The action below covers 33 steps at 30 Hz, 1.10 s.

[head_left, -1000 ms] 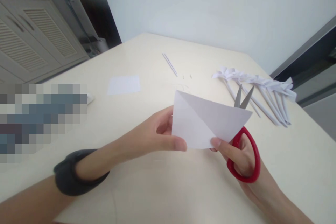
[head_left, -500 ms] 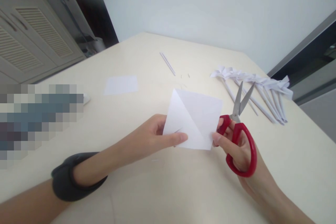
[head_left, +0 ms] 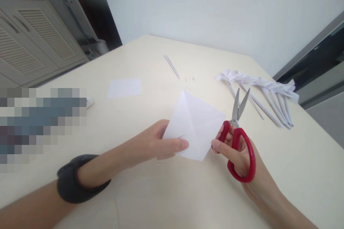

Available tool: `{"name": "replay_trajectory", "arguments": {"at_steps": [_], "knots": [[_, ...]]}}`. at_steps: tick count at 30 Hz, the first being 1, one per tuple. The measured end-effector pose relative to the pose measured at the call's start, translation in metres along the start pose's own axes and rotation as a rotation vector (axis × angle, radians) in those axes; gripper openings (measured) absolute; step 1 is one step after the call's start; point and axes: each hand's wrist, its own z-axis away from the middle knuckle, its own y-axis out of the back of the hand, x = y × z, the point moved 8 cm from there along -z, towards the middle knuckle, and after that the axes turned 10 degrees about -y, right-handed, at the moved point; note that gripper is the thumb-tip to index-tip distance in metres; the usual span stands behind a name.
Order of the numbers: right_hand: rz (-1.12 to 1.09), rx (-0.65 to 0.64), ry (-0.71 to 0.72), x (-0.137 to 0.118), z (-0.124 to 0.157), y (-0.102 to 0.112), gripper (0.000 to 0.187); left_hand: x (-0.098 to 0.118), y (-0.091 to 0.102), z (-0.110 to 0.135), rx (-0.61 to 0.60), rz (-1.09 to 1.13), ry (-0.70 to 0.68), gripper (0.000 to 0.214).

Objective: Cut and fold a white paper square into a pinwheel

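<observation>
A square of white paper (head_left: 197, 125) with diagonal creases and a short slit near its left side is held above the table. My left hand (head_left: 168, 141) pinches its left edge, thumb on top and fingers beneath. Scissors (head_left: 234, 120) with red handles hang in my right hand (head_left: 236, 154), their blades apart and pointing away from me. My right thumb and fingertips also touch the paper's right edge. Part of the right fingers is hidden behind the handles.
Several white paper pinwheels (head_left: 268, 85) on rolled paper sticks lie at the right. Two thin paper rolls (head_left: 172, 67) and small scraps (head_left: 189, 78) lie farther back. A white paper sheet (head_left: 125, 88) rests left of centre. A pixelated patch covers the far left.
The paper has turned clockwise, and its folded-over half now lies opened out more. My right hand and the scissors have shifted slightly left; the left hand has barely moved.
</observation>
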Motion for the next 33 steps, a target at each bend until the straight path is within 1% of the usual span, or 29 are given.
{"name": "replay_trajectory", "arguments": {"at_steps": [3, 6, 10, 12, 16, 19, 21, 24, 27, 30, 33], "knots": [[-0.034, -0.006, 0.007, -0.002, 0.001, -0.003, 0.01, -0.003, 0.002, 0.001, 0.014, -0.007, -0.005, 0.02], [-0.083, -0.016, 0.03, -0.007, 0.002, -0.004, 0.009, -0.003, 0.002, 0.002, 0.003, -0.054, 0.015, 0.026], [-0.136, -0.004, 0.021, -0.01, 0.002, -0.002, 0.01, -0.001, -0.006, -0.001, -0.035, -0.102, 0.029, 0.034], [-0.16, 0.011, 0.012, -0.01, 0.003, 0.0, 0.01, -0.004, -0.01, -0.003, -0.032, -0.11, 0.049, 0.037], [-0.174, 0.022, 0.017, -0.01, 0.005, -0.001, 0.009, -0.014, -0.008, -0.003, 0.052, -0.15, 0.083, 0.041], [-0.154, 0.039, 0.024, -0.009, 0.006, -0.002, 0.01, -0.019, -0.004, -0.002, 0.111, -0.196, 0.11, 0.037], [-0.153, 0.045, 0.034, -0.009, 0.006, -0.001, 0.01, -0.018, -0.002, -0.001, 0.131, -0.248, 0.125, 0.034], [-0.172, 0.039, 0.048, -0.01, 0.005, 0.0, 0.01, -0.009, 0.0, -0.002, 0.15, -0.308, 0.125, 0.029], [-0.212, -0.021, 0.049, -0.011, 0.004, -0.002, 0.007, 0.003, 0.007, -0.001, 0.237, -0.368, 0.075, 0.03], [-0.27, -0.156, -0.011, -0.006, 0.004, -0.012, 0.002, 0.01, 0.016, 0.004, 0.326, -0.423, 0.018, 0.039], [-0.294, -0.297, -0.07, -0.001, 0.008, -0.023, 0.012, 0.013, 0.025, 0.009, 0.404, -0.428, -0.012, 0.045]]}}
